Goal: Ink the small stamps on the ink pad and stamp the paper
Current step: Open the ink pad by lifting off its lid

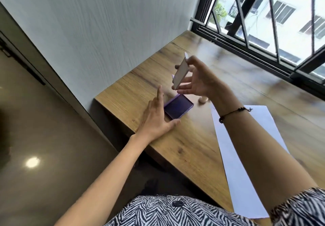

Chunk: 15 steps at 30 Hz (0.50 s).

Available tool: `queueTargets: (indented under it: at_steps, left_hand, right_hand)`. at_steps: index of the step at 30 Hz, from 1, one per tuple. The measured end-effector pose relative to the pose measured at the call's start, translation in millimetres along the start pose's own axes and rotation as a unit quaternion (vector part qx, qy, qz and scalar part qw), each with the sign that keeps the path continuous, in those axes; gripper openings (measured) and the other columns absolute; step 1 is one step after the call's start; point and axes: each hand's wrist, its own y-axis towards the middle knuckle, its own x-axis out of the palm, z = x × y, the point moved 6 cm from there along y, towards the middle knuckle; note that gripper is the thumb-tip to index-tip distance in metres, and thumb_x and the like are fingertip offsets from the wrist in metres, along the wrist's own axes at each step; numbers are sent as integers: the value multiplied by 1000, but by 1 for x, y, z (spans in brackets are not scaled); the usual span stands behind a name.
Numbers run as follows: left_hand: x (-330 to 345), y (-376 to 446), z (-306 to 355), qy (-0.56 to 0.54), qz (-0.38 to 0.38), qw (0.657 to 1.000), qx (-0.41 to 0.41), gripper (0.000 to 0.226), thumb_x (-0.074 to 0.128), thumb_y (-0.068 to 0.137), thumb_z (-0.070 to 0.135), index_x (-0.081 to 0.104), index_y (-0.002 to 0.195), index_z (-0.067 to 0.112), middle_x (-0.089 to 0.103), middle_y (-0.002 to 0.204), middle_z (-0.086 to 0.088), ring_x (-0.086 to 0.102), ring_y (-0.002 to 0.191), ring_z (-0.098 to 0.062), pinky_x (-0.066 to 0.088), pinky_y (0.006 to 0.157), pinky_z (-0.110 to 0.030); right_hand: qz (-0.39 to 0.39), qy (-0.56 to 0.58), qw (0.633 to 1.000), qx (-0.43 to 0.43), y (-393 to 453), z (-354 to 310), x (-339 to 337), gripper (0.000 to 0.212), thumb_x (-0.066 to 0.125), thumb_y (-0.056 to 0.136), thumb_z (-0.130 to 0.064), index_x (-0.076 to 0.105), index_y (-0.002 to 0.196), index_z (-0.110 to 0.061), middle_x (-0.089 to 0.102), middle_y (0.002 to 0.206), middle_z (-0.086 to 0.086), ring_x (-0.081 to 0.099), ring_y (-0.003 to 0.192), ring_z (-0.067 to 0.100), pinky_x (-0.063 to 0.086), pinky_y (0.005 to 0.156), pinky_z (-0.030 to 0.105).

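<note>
Table: we see a wooden table (184, 137) set against a pale wall (105, 32), with a barred window (272, 23) at its far side.
Ink pad: the ink pad (177, 107) lies open on the table near the wall-side edge, its dark purple face up.
Lid: the ink pad's lid (181, 72) is lifted clear of the base, tilted on edge in the air above it.
Right hand: our right hand (202, 81) holds the lid, fingers spread and pinched on its edges; a dark cord bracelet (233, 113) sits on the wrist.
Left hand: our left hand (156, 118) rests just beside the ink pad, flat, fingers straight and loosely apart, gripping nothing, thumb near the pad's near corner.
Stamp: one small wooden stamp (203, 100) stands on the table just beyond the ink pad, partly hidden by the right hand.
Paper: a white paper (246, 164) lies flat on the table to the right, under our right forearm, well apart from the ink pad.
</note>
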Motion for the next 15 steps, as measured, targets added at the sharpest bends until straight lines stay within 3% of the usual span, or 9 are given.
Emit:
queueTargets:
  at_steps: [6, 10, 13, 15]
  left_hand:
    - [3, 3, 0, 41, 7, 999, 18, 117, 68, 70, 36, -31, 132, 30, 46, 136, -1, 37, 116, -26, 34, 98, -35]
    - [3, 1, 0, 34, -25, 999, 27, 114, 66, 71, 30, -30, 131, 32, 47, 137, 1, 35, 120, -23, 34, 102, -37]
    - [2, 1, 2, 37, -35, 998, 32, 112, 66, 73, 28, -30, 130, 32, 46, 138, -1, 33, 123, -22, 30, 106, -36]
    - [2, 1, 2, 42, -40, 998, 32, 111, 66, 74, 28, -29, 131, 30, 44, 140, -1, 31, 125, -21, 28, 107, -35]
  right_hand:
    - [-83, 6, 994, 67, 19, -10, 7, 42, 47, 81, -39, 48, 116, -17, 56, 114, 20, 58, 102, 41, 48, 93, 45]
    - [-98, -12, 988, 119, 24, -9, 5, 40, 51, 80, -25, 46, 119, -16, 54, 121, 21, 61, 103, 45, 55, 85, 47]
    - [-55, 9, 990, 132, 27, -9, -1, 30, 54, 82, -18, 51, 112, -12, 45, 123, 17, 60, 101, 37, 59, 74, 46]
    - [-10, -37, 991, 131, 28, -10, -5, 27, 53, 85, -14, 52, 111, -9, 44, 122, 17, 60, 95, 33, 59, 65, 41]
